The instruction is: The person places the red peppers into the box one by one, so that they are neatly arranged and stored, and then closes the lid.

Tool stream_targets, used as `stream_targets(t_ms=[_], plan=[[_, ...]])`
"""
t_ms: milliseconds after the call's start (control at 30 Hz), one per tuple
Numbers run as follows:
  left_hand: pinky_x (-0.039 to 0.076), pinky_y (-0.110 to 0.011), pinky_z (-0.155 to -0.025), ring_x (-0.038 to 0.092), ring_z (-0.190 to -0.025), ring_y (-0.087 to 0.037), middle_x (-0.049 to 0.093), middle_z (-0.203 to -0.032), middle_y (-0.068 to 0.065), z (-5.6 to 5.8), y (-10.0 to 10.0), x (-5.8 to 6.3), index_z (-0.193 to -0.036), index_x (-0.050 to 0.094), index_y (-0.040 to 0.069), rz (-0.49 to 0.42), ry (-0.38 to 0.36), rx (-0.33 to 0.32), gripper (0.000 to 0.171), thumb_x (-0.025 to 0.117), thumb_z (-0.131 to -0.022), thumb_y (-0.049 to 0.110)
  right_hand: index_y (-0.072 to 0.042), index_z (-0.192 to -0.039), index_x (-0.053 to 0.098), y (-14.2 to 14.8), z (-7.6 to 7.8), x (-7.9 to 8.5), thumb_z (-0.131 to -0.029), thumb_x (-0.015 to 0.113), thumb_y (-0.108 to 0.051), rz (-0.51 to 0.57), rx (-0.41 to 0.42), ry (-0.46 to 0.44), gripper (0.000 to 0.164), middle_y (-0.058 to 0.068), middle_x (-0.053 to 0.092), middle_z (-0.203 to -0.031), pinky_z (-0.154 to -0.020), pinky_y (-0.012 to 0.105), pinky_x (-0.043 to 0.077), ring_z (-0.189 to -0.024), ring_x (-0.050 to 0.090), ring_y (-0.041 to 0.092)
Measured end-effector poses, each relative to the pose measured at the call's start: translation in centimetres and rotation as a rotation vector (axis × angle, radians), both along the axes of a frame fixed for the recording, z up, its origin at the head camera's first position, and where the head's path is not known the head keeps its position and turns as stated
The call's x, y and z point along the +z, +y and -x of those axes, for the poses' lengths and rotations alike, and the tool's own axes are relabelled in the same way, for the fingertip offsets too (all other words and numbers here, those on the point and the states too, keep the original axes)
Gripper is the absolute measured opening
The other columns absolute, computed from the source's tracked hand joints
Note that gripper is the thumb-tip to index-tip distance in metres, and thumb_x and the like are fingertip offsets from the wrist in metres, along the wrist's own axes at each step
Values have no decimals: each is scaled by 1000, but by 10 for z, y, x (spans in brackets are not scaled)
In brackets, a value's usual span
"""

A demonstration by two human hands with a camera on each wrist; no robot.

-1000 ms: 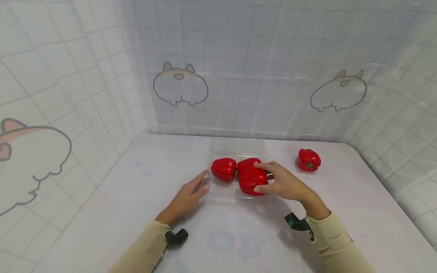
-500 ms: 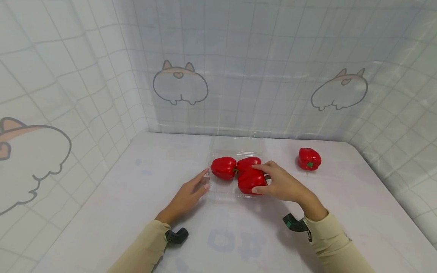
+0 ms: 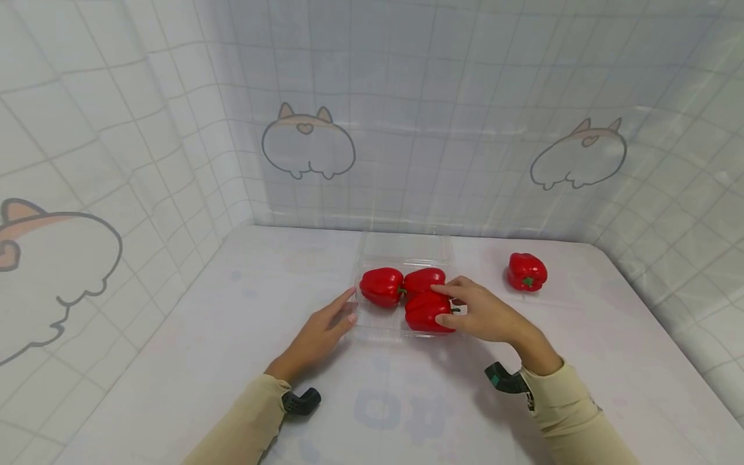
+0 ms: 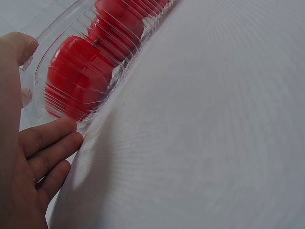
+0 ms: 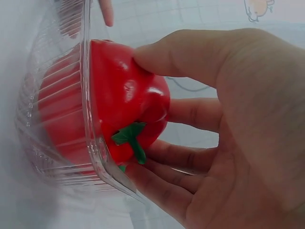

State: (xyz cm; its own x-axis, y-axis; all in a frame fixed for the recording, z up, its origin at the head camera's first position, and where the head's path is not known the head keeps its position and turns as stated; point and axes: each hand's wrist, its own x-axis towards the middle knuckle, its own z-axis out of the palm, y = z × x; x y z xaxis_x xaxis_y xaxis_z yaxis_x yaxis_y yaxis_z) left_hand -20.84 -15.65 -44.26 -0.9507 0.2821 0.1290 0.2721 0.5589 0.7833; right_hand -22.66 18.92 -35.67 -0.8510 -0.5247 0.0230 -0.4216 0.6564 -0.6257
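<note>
A clear plastic clamshell box [image 3: 378, 330] lies with its lid raised at the back. One red bell pepper [image 3: 380, 287] sits in its left part, a second bell pepper [image 3: 423, 279] at the back right. My right hand [image 3: 485, 313] holds a third bell pepper [image 5: 128, 95] by thumb and fingers at the box's front right, its green stem facing right. In the right wrist view, the box wall [image 5: 86, 95] stands in front of that pepper's lower part. My left hand [image 3: 316, 332] rests at the box's left side with fairly straight fingers, thumb near the front corner.
Another red bell pepper [image 3: 526, 272] lies on the white tabletop [image 3: 261, 278], right of the box and farther back. The clear lid [image 3: 403, 247] leans behind the box. Patterned white curtains [image 3: 407, 129] enclose the table at the back and both sides.
The pepper in my right hand has come down and slightly left, in front of the back right one. My right fingers have shifted a little on it. The left hand keeps its place.
</note>
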Motion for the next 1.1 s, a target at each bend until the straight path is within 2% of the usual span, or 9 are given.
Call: stream_targets(t_ms=[367,500,733,933,1100], plan=[[37,-55,-111,49,-135,-20,58,-141,3,0,1,1,-158,30,36,3,-17,6,61,55,-103,40,-13,-142,56,3,2,2,-83,82,-31,24,-6,-43,67,6,56,-127,-85,37,58,-116,57,30],[36,-55,-112,48,-136,-20,59,-141,2,0,1,1,-158,31,36,3,-16,4,61,55,-103,41,-9,-141,57,3,1,3,-84,82,-31,20,4,-32,66,8,56,-127,-84,36,58,-115,58,30],[37,-55,-111,48,-136,-20,58,-141,4,2,1,0,-157,31,38,-7,-32,10,60,55,-103,41,-10,-142,57,3,1,6,-83,82,-30,-7,5,-16,67,6,57,-129,-83,35,58,-115,58,26],[37,-57,-110,49,-134,-21,58,-141,6,-3,1,-3,-157,31,39,-13,-63,17,60,56,-102,40,-7,-139,58,2,-4,3,-86,80,-27,-13,14,-15,61,6,58,-127,-82,33,58,-112,60,27],[39,-53,-110,52,-132,-19,59,-140,4,0,0,0,-158,32,35,-17,-17,-3,60,56,-103,38,-5,-138,59,0,-4,7,-86,79,-25,-47,3,39,59,8,61,-125,-80,35,59,-108,61,28]])
